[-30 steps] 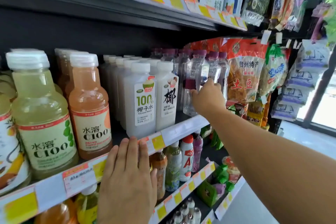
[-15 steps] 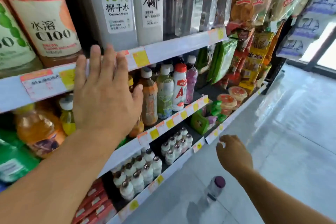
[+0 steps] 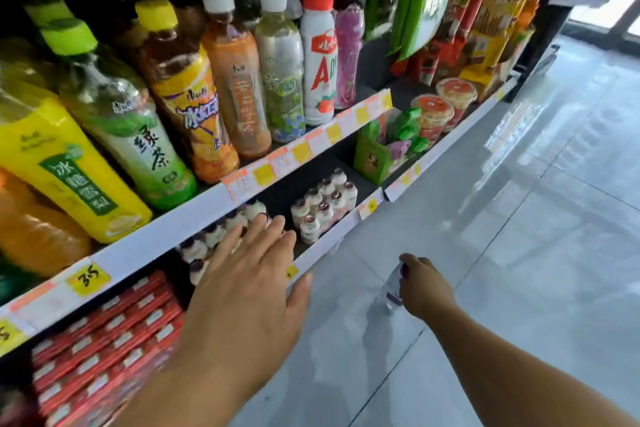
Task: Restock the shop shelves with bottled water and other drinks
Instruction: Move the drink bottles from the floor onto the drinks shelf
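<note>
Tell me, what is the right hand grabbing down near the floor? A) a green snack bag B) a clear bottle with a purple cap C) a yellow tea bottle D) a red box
B: the right hand has its fingers curled round the top of a clear bottle with a purple cap, standing on the grey floor.

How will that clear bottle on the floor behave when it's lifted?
The clear bottle is probably rigid and fairly heavy if full. Standing tall and narrow on the glossy floor, it could tip. The right hand grips near its cap.
</note>
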Tool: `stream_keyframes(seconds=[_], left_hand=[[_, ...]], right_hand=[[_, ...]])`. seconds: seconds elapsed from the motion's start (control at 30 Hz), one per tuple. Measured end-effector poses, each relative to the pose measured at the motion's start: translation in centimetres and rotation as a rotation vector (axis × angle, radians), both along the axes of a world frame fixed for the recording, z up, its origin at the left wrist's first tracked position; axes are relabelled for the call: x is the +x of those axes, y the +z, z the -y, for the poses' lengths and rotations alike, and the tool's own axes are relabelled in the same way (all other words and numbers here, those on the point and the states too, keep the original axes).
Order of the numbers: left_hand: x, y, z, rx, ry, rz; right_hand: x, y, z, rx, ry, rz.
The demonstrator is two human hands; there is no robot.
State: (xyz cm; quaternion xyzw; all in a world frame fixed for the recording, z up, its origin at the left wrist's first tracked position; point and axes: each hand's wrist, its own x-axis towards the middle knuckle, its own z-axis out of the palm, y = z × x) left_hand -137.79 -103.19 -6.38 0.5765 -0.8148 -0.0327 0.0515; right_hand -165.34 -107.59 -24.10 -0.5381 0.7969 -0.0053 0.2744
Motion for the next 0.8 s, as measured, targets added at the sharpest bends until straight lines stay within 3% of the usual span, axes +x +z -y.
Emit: stream_keyframes(seconds=[0.23,0.5,0.8], left_hand=[[0.3,-0.6,-0.6,0.047,0.066,-0.029],[-0.1,1.8,0.6,0.148,0.115,-0.072],[-1.8,5.4,0.9,0.107,0.139,-0.192]], right_hand=[[-0.2,0.3,-0.2,-0.002,0.094,-0.105],[1.0,2.5,-0.9,-0.058,0.020,-0.004],[3.1,15.2,1.0,-0.313,0.140,0.152]])
